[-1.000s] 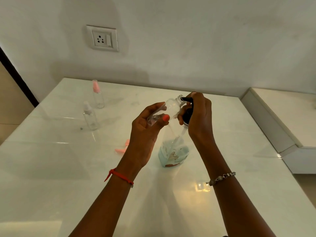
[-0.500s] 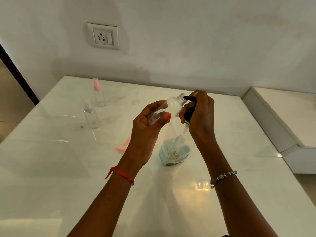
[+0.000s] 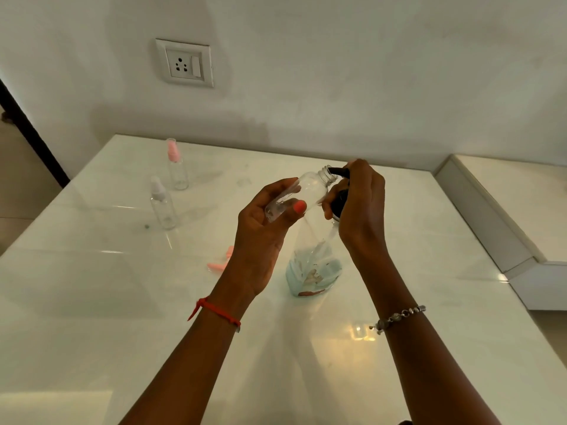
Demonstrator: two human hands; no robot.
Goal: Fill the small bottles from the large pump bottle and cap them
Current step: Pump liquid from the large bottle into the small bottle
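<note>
- Head view: three small bottles, one large pump bottle (image 3: 313,271) and one loose pink cap (image 3: 221,262).
- Two stand capped near the far left corner of the surface (image 3: 122,302): the pink-capped bottle (image 3: 177,167) and, nearer, the white-capped bottle (image 3: 162,204).
- The open small bottle (image 3: 306,191) is clear, uncapped and tilted, its mouth at the black spout.
- The left hand (image 3: 260,237) holds it, fingers curled round its lower body and thumb across its side.
- The right hand (image 3: 362,210) curls its fingers over the black pump head; the large bottle stands mid-surface with pale blue liquid low inside.
</note>
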